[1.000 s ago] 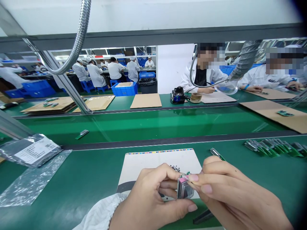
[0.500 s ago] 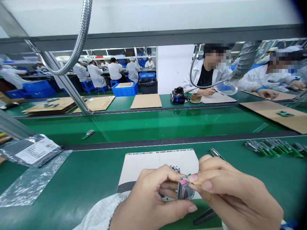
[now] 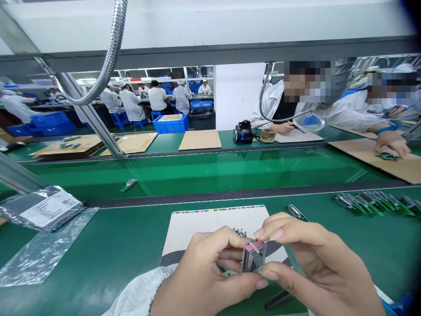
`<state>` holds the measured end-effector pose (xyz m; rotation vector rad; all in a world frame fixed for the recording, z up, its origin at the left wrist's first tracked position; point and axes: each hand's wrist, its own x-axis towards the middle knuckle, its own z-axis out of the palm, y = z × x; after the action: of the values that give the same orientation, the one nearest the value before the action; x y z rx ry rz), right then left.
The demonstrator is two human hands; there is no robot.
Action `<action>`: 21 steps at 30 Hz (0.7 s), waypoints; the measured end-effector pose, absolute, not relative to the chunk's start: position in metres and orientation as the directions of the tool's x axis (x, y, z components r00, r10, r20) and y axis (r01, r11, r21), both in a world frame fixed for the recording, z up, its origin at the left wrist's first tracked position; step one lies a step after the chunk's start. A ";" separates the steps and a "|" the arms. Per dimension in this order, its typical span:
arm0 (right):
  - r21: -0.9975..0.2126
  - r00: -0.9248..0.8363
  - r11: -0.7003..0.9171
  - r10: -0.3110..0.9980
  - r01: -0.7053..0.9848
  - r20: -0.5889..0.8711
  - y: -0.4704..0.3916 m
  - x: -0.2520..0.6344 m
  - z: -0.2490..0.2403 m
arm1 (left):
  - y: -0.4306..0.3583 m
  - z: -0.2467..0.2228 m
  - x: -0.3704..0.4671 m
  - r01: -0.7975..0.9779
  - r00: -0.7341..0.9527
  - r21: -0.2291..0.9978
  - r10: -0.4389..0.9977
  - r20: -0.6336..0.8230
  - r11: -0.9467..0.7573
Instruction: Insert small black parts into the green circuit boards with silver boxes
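Note:
Between my hands is a small boxy display module [image 3: 253,258] with clear, glassy sides and a pink strip across its top. My left hand [image 3: 204,274] grips it from the left, fingers behind and thumb below. My right hand [image 3: 329,259] has its thumb at the lower right corner and its fingertips at the top right edge, closed around that side. Underneath lies a white printed sheet [image 3: 213,224] bearing a small heap of tiny black parts [image 3: 240,232]. A dark, narrow tool [image 3: 279,299] rests below my right hand, partly hidden.
Several green boards with metal-framed displays [image 3: 371,204] lie in a row at right; another board [image 3: 297,213] is behind my right hand. A labelled bag [image 3: 49,207] lies left. One board [image 3: 128,184] sits on the green belt [image 3: 204,171]. Co-workers sit opposite.
My right fingers have gone from a pinch at the module's top to a wider hold on its right side. The belt board has shifted right. A co-worker's hand has reached boards on cardboard.

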<state>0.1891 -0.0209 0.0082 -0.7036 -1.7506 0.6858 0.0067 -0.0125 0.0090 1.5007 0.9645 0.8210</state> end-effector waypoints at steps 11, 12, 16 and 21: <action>-0.782 -0.223 0.609 0.787 0.130 0.576 -0.024 0.186 0.002 | -0.017 0.003 0.001 0.331 0.408 0.933 0.913 -0.008 -0.139; -0.777 -0.224 0.616 0.782 0.132 0.582 -0.023 0.186 0.002 | -0.018 0.003 0.001 0.350 0.401 0.923 0.916 0.007 -0.160; -0.766 -0.220 0.630 0.771 0.127 0.597 -0.021 0.184 0.002 | -0.016 0.008 0.003 0.378 0.411 0.883 0.905 0.110 -0.279; -0.738 -0.177 0.663 0.747 0.128 0.641 -0.017 0.178 0.005 | -0.008 0.007 0.000 0.308 0.486 0.865 0.847 0.215 -0.396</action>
<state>0.1777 -0.0165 0.0047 -0.7191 -1.6856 0.6453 0.0001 -0.0076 0.0068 1.9337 0.9564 0.8558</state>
